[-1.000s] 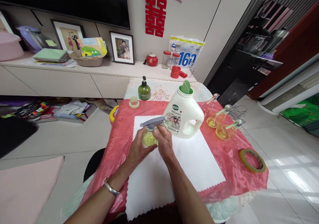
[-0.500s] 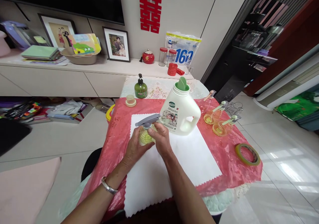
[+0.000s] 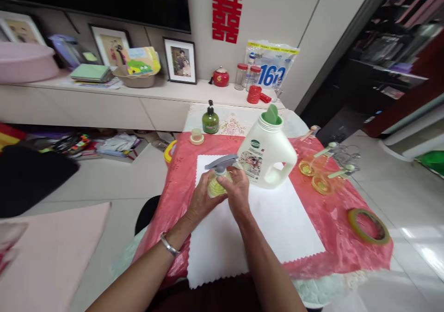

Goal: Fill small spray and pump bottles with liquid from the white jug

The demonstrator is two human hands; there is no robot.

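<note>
Between my two hands is a small clear bottle (image 3: 215,187) of yellowish liquid, topped by a long grey lever-like cap (image 3: 222,162). My left hand (image 3: 203,195) wraps its left side and underside, fingers closed. My right hand (image 3: 238,189) grips it from the right, thumb near the neck just under the cap. Right behind the hands stands a large white detergent jug (image 3: 268,152) with a green spout (image 3: 271,114) in its open mouth. A white cloth or sheet (image 3: 222,242) with a zigzag edge lies underneath.
Glass vessels with yellow liquid (image 3: 322,184) stand on the red plastic cover (image 3: 347,205) at right, near a tape roll (image 3: 368,226). A green pump bottle (image 3: 210,121) and a pale cap (image 3: 197,137) sit at the back left. Behind is a cabinet (image 3: 104,106).
The camera view has swung left, so everything sits farther right in the picture. Both hands keep their hold on the bottle, with little change in grip.
</note>
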